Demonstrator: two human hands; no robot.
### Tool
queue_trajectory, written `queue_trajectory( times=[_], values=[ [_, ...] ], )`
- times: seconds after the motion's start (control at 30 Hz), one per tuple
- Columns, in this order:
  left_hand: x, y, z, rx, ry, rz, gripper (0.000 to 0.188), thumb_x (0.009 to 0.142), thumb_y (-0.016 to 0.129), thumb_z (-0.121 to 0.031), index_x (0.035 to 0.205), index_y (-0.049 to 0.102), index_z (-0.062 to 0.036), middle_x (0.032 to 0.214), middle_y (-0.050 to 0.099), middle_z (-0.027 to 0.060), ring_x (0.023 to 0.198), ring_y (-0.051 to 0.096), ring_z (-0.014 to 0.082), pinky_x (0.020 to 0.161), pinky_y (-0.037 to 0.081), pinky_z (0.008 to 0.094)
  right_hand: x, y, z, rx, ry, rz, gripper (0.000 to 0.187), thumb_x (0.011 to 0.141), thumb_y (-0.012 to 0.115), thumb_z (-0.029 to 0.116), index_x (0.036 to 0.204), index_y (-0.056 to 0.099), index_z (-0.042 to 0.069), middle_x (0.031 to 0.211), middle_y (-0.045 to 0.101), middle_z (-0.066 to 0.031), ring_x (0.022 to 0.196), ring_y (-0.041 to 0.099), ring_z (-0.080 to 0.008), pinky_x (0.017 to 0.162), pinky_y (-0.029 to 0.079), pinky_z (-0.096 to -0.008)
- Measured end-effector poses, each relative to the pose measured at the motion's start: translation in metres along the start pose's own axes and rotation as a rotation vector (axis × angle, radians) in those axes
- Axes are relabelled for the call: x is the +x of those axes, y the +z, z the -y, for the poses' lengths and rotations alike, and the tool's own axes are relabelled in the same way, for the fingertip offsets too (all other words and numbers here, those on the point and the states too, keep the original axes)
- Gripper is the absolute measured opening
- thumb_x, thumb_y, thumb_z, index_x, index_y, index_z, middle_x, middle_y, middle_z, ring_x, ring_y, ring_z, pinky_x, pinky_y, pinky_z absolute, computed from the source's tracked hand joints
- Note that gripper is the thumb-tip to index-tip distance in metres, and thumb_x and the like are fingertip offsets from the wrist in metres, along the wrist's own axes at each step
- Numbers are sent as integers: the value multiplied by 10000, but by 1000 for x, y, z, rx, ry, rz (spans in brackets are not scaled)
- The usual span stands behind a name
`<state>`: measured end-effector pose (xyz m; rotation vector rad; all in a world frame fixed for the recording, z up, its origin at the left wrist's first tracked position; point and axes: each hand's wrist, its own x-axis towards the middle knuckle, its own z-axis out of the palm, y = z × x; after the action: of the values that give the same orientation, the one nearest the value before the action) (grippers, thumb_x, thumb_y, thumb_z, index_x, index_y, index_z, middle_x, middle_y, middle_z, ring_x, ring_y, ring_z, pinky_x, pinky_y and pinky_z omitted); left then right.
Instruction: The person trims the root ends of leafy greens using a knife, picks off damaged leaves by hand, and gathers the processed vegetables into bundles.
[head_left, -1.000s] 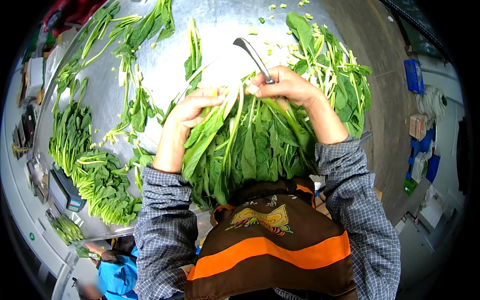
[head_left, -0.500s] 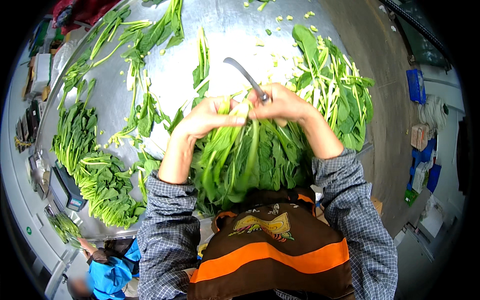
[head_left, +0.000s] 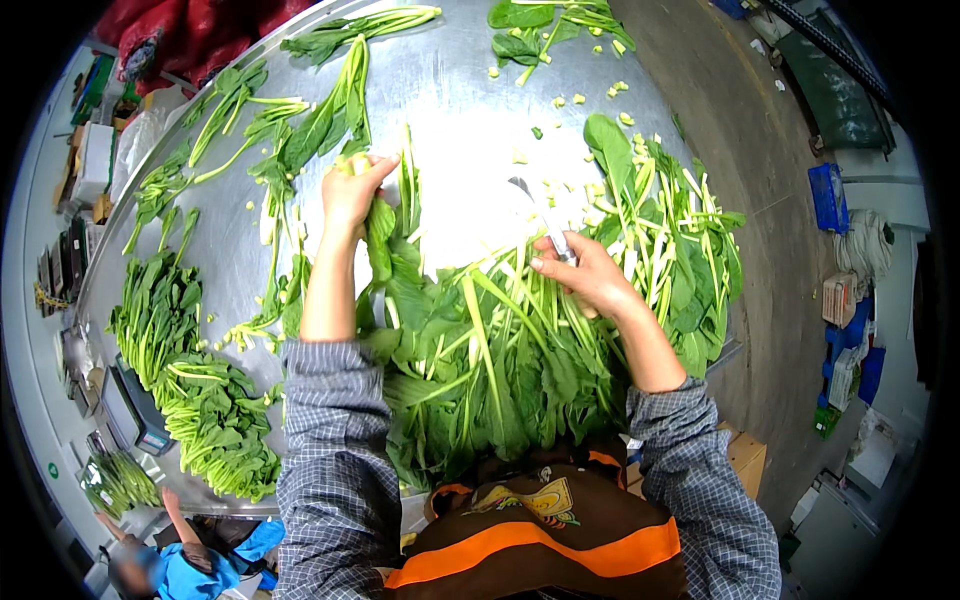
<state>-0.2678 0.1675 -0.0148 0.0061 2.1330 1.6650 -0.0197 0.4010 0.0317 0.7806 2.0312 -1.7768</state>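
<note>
My left hand (head_left: 350, 192) is closed around the pale stem ends of some leafy greens (head_left: 382, 240), whose leaves hang toward me, left of the middle of the metal table (head_left: 450, 75). My right hand (head_left: 592, 275) grips a small knife (head_left: 549, 215) with a curved blade; glare washes out part of the blade. Its fingers rest at the stem ends of a large heap of loose leafy greens (head_left: 500, 360), which lies between my arms and against my apron. Beside the right hand, another heap of greens (head_left: 690, 235) spreads along the table's right side.
Cut stem bits (head_left: 575, 192) are scattered beyond my right hand. Neatly laid greens (head_left: 215, 410) line the left table edge, near a scale (head_left: 140, 405). Loose stalks (head_left: 335, 110) lie farther off. Red sacks (head_left: 185, 40) stand far left. A person in blue (head_left: 195, 570) works at lower left.
My hands were together over the heap; the left has moved away to the left and forward with greens. My right hand, still with the knife, has lowered toward the heap's stem ends.
</note>
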Motion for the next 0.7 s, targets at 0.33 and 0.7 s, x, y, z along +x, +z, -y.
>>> queue_trajectory(
  times=[0.33, 0.7],
  values=[
    [27, 48, 5, 214, -52, 209, 361, 734, 834, -236, 960, 691, 7, 746, 678, 49, 594, 600, 106, 558, 476, 252, 18, -4, -1, -259, -353, -293, 224, 995, 528, 206, 1049, 622, 10, 904, 635, -117, 822, 595, -235, 754, 469, -342],
    [-103, 34, -78, -315, -161, 608, 260, 782, 760, -116, 1004, 695, 4, 772, 656, -8, 551, 516, 49, 483, 406, 196, 11, 2, 61, -579, -815, -373, 118, 904, 614, 102, 997, 679, 70, 896, 620, -98, 848, 582, -283, 756, 471, -368]
  ],
)
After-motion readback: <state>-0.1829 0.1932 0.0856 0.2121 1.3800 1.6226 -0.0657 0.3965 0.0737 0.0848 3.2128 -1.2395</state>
